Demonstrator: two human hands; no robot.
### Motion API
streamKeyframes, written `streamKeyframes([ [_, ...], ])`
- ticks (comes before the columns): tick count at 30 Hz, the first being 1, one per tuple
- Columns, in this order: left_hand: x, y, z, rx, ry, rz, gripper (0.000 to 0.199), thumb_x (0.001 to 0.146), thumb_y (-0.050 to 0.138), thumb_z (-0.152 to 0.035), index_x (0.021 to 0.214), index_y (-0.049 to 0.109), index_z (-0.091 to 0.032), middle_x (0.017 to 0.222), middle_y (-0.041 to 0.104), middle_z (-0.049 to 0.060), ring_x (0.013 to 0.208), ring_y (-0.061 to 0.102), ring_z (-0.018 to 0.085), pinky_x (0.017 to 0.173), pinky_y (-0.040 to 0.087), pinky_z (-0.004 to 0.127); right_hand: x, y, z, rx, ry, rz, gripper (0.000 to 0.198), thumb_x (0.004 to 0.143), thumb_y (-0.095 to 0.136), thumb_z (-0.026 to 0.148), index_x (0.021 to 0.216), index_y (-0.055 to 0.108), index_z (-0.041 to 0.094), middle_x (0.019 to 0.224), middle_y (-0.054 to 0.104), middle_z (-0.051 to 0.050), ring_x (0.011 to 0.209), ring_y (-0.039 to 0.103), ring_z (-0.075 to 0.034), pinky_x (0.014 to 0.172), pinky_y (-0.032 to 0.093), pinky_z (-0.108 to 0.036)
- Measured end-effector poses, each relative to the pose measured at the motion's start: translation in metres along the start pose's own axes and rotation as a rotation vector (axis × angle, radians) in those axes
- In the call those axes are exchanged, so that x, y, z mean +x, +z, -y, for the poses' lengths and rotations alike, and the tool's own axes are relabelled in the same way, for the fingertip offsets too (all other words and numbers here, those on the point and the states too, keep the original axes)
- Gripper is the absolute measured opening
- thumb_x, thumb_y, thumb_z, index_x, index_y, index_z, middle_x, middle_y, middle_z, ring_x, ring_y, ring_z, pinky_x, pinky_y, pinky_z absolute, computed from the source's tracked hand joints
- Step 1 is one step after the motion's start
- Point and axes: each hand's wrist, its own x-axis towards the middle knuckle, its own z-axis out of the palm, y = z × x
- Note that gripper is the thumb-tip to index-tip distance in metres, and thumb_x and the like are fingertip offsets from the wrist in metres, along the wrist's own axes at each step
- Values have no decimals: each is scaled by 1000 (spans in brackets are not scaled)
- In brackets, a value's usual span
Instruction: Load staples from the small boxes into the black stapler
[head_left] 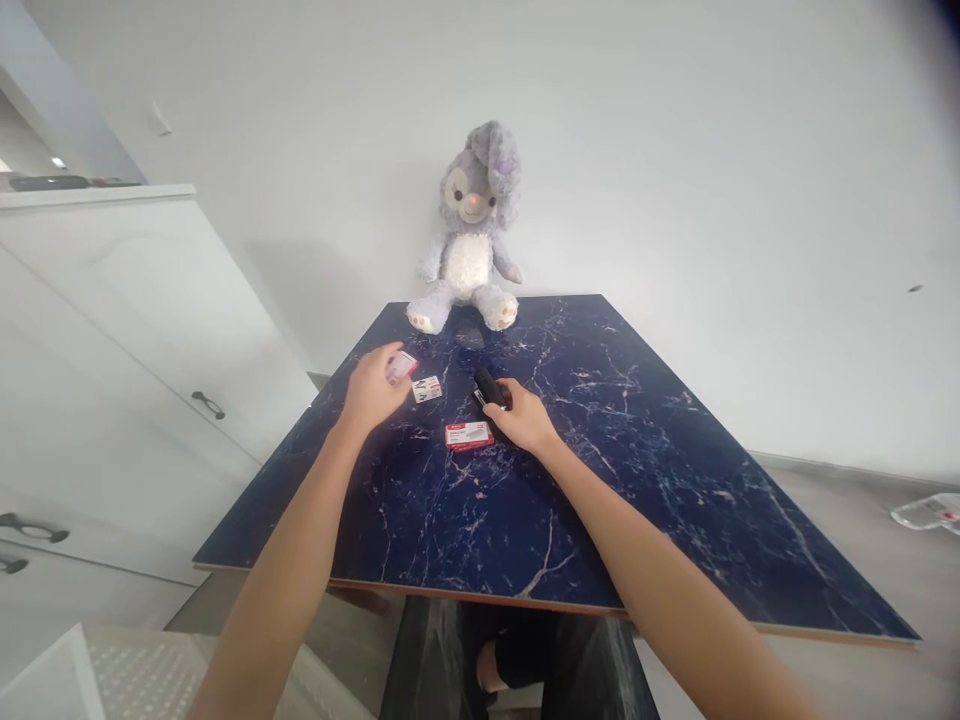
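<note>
My left hand (375, 385) is closed on a small pink-and-white box (403, 367), held between thumb and fingers over the left part of the table. Just right of it lies a small white box (427, 389) with dark and red print. In my right hand (527, 415) is a black stapler (489, 388), its front end pointing away and to the left; part of it is hidden by my fingers. Nearer to me, left of the right hand, a flat red-and-white box (469, 435) rests on the tabletop.
A grey plush rabbit (469, 260) sits at the back of the dark blue marbled table (637, 490), against the white wall. A white cabinet (135, 370) with dark handles stands on the left. On the floor at right lies a clear plastic item (928, 512).
</note>
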Motion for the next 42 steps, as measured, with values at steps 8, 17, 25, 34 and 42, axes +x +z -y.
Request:
streamKeyframes([
  [8, -20, 12, -65, -318, 340, 528, 16, 83, 59, -28, 96, 65, -23, 106, 69, 6, 97, 64, 23, 90, 49, 38, 2, 1, -5, 85, 22, -22, 52, 101, 34, 50, 141, 44, 18, 86, 72, -6, 95, 69, -24, 88, 48, -35],
  [17, -27, 17, -69, -208, 266, 636, 34, 79, 69, -44, 104, 57, -26, 100, 70, 6, 81, 66, 24, 69, 48, 34, 3, -2, -7, 35, 32, -29, 53, 103, 26, 53, 139, 48, 21, 113, 71, -14, 109, 66, -29, 95, 46, -39],
  [25, -30, 29, -76, -78, 239, 513, 28, 83, 65, -44, 101, 54, -25, 89, 69, 6, 77, 65, 26, 67, 45, 34, 5, -1, -11, -5, -1, -22, 50, 101, 35, 51, 138, 49, 21, 94, 72, -8, 94, 69, -25, 89, 48, -35],
  [34, -31, 32, -79, 42, 185, 423, 28, 83, 63, -47, 94, 54, -24, 81, 67, 5, 73, 64, 25, 64, 42, 33, 4, -6, -6, 4, -14, 40, 47, 97, 40, 41, 139, 50, 23, 106, 72, -8, 102, 67, -29, 90, 48, -36],
  [42, -28, 33, -69, -160, 61, 396, 31, 81, 65, -49, 94, 53, -24, 87, 69, 3, 77, 65, 22, 66, 45, 31, 3, -6, -5, -4, -21, 56, 48, 96, 37, 39, 139, 49, 22, 112, 71, -9, 106, 66, -30, 91, 49, -37],
])
